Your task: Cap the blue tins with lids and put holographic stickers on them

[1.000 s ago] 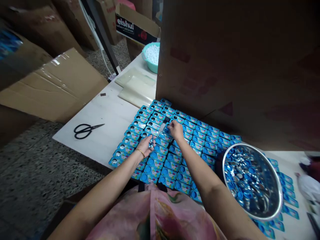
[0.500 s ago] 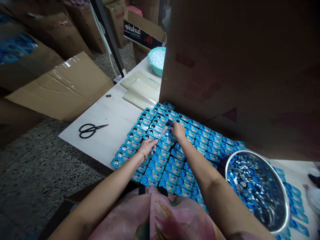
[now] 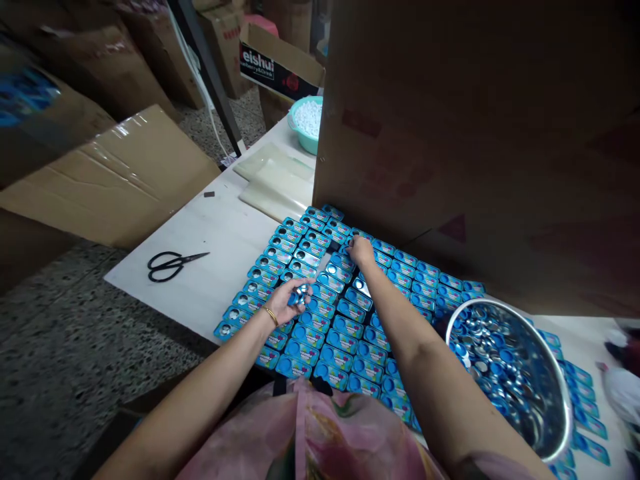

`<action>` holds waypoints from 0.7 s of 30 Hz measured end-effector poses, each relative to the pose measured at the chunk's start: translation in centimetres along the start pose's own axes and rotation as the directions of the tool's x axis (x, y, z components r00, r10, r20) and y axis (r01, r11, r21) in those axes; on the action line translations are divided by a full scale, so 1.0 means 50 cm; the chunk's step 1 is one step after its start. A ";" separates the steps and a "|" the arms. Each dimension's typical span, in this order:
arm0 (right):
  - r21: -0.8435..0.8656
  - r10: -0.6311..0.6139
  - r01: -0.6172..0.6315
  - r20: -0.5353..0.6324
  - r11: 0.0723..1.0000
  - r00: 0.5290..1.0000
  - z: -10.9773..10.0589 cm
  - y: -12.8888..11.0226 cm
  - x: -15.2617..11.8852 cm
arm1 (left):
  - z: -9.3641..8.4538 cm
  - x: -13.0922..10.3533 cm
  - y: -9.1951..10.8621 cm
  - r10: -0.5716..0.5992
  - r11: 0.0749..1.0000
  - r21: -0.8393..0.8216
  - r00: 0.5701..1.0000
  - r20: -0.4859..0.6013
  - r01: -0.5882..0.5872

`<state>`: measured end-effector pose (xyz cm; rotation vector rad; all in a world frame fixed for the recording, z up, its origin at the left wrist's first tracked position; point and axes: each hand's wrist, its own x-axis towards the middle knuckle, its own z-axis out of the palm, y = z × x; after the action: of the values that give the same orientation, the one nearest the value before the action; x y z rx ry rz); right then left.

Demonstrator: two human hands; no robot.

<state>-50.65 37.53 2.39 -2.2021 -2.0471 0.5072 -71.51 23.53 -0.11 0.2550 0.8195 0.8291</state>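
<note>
White worktable [image 3: 230, 227], L hand [image 3: 286, 301] curled round small blue-silver discs [image 3: 301, 292], R hand [image 3: 361, 252] bunched over blue printed tins [image 3: 306, 335] in rows, can't tell what it grips, steel bowl [image 3: 545, 383] w/ more discs to R, blk scissors [image 3: 183, 259] off L

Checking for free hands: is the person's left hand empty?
No, the left hand holds several small shiny pieces over the rows of blue tins.

Far open carton [image 3: 280, 75]: "eishui" in white on a black band, with a smaller line beneath ending "berry&Drink".
Blue tins [image 3: 336, 358]: two-line white lettering, seemingly starting "CARAM"; the rest too small to read.
</note>
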 end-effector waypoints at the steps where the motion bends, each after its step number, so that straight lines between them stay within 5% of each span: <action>1: -0.075 0.032 -0.030 0.030 0.997 0.999 -0.005 -0.010 0.016 | 0.001 -0.002 0.002 0.024 1.000 0.009 1.000 0.007 -0.024; 5: -0.212 0.125 -0.088 0.168 0.973 0.978 -0.012 -0.044 0.056 | 0.013 -0.010 0.005 0.130 0.988 0.086 0.991 0.008 -0.131; 9: -0.236 0.131 -0.085 0.186 0.968 0.974 -0.018 -0.049 0.050 | 0.026 -0.015 0.007 0.192 0.974 0.122 0.981 0.020 -0.193; 12: -0.153 0.033 -0.023 0.068 0.988 0.997 -0.011 -0.049 -0.005 | 0.029 -0.013 0.007 0.213 0.966 0.151 0.977 0.004 -0.211; 14: 0.039 -0.151 0.150 0.027 0.988 0.988 0.004 -0.054 -0.058 | 0.027 -0.007 0.003 0.225 0.956 0.196 0.974 -0.008 -0.219; 17: 0.430 -0.543 0.440 0.148 0.788 0.827 0.031 -0.063 -0.127 | 0.024 0.002 -0.006 0.246 0.933 0.270 0.969 0.005 -0.238; 19: 0.588 -0.658 0.441 0.217 0.678 0.721 0.045 -0.066 -0.151 | 0.023 0.007 -0.013 0.225 0.925 0.305 0.973 0.046 -0.228; 21: 0.633 -0.641 0.377 0.253 0.676 0.724 0.056 -0.064 -0.159 | 0.021 0.010 -0.022 0.193 0.915 0.344 0.977 0.088 -0.211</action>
<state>-54.89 29.59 2.11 -1.1399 -2.2170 1.4252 -69.93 23.30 -0.22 0.6864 0.9005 0.8617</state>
